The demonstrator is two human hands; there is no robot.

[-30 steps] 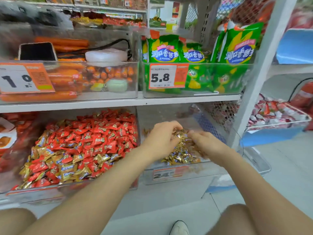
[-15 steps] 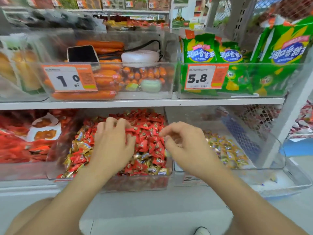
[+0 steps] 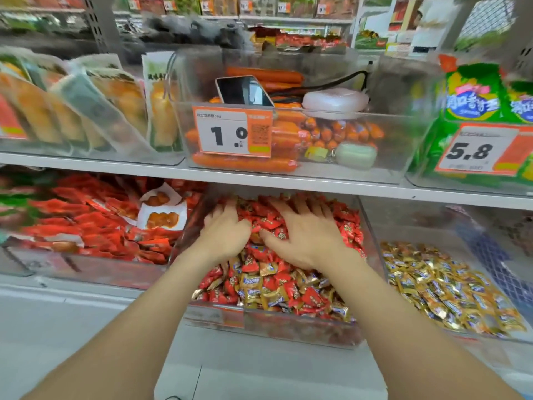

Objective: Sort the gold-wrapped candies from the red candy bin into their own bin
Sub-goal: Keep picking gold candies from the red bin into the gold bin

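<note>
Palm down, the left hand (image 3: pixel 227 230) lies spread on the red candies (image 3: pixel 268 220) at the back of the red candy bin (image 3: pixel 288 327), gripping nothing. Just beside it, the right hand (image 3: pixel 305 236) lies likewise, fingers splayed and empty. Gold-wrapped candies (image 3: pixel 253 284) sit mixed in nearer the front, beneath both wrists. To the right stands the gold bin (image 3: pixel 427 226). Half a second ago both hands hung curled over the pile; now they press flat, deeper in.
</note>
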